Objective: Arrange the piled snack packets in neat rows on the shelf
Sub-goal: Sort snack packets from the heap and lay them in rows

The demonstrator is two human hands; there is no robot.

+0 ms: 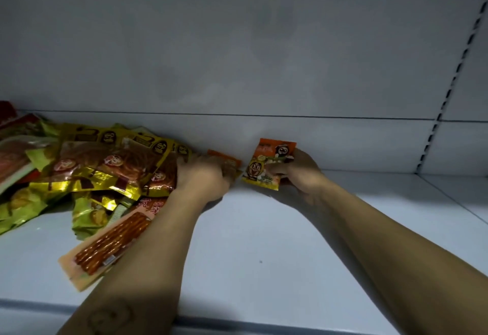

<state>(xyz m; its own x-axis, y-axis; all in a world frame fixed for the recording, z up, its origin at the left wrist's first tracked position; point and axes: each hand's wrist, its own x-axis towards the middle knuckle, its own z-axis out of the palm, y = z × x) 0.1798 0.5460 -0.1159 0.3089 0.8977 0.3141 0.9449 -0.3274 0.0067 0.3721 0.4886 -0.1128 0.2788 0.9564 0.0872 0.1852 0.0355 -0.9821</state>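
A pile of snack packets (pixel 105 165), gold, green and red, lies jumbled on the left of the white shelf (pixel 264 242). My right hand (pixel 295 173) holds a small orange packet with cartoon faces (pixel 266 163) upright near the back panel. My left hand (pixel 206 176) reaches into the pile's right edge and its curled fingers grip another orange packet (pixel 224 159), blurred and partly hidden by the hand. A long peach packet of brown sticks (pixel 111 242) lies at the pile's front, under my left forearm.
The shelf's grey back panel (pixel 237 44) rises behind everything. A slotted upright (pixel 449 83) runs down at the right, with a neighbouring shelf section (pixel 462 192) beyond it. The shelf's front lip (pixel 237 326) crosses the bottom.
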